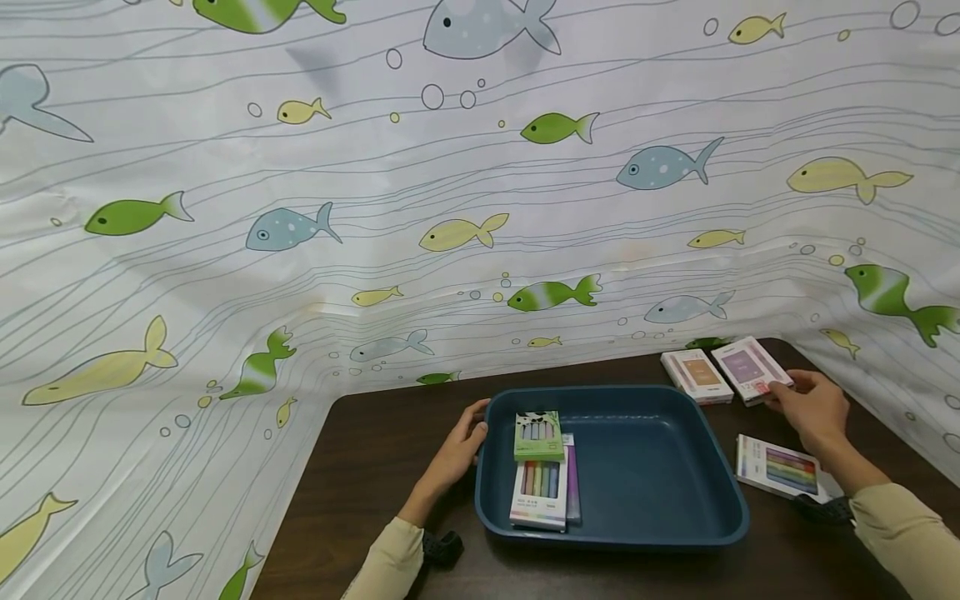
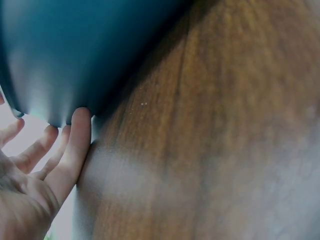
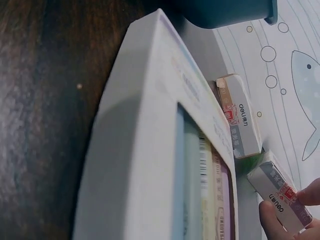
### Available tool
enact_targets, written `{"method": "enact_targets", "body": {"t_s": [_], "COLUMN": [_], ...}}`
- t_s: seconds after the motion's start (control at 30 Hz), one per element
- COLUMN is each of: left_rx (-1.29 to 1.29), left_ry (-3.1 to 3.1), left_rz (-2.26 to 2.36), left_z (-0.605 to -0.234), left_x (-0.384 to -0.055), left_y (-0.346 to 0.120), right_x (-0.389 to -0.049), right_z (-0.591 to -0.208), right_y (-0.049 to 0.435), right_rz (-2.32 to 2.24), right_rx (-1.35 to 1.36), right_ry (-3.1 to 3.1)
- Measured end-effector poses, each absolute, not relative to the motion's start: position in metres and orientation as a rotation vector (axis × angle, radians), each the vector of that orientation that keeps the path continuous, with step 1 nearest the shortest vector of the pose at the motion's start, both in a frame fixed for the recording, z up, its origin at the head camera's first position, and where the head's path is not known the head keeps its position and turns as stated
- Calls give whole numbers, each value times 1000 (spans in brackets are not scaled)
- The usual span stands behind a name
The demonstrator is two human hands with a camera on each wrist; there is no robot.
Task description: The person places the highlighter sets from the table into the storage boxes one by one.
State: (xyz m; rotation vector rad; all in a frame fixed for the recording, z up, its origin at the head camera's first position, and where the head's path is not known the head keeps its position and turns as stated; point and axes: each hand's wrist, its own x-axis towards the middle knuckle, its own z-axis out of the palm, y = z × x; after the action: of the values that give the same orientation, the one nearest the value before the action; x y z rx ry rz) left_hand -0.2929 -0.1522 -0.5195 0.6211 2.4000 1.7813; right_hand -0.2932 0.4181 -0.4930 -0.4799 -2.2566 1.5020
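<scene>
In the head view, my left hand (image 1: 457,446) is at the left side of a dark blue tray (image 1: 645,537). The left wrist view shows its fingertips against the tray's outer wall (image 2: 65,55), with the fingers nearly straight. My right hand (image 1: 813,410), at the table's far right, pinches the near end of a white box with a purple panel (image 1: 744,367) between thumb and fingers. Beside that box lies a white box with an orange panel (image 1: 697,375). Nearer me is a white box with rainbow-coloured pens in its window (image 1: 780,468), seen large in the right wrist view (image 3: 125,150).
Inside the tray's left part, a green box with a cow pattern (image 1: 537,446) overlaps a white box of coloured pens (image 1: 540,496), with a purple pack (image 1: 573,483) partly under them. A fish-printed sheet (image 1: 480,183) stands behind the brown table (image 1: 360,475).
</scene>
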Motion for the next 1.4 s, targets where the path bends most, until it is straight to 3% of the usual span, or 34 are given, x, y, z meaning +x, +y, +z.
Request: {"method": "enact_targets", "body": {"t_s": [1.03, 1.4], "left_rx": [652, 652], "left_ry": [2410, 2431], "left_rz": [1776, 1759], "left_z": [-520, -517], "left_x": [-291, -293], "left_y": [-152, -152], "right_x": [-281, -282], "right_z": [-479, -473], "right_y": [413, 405], "right_rz": [1682, 1830], "right_rx": [-473, -348], "right_ry": [-2226, -2161]}}
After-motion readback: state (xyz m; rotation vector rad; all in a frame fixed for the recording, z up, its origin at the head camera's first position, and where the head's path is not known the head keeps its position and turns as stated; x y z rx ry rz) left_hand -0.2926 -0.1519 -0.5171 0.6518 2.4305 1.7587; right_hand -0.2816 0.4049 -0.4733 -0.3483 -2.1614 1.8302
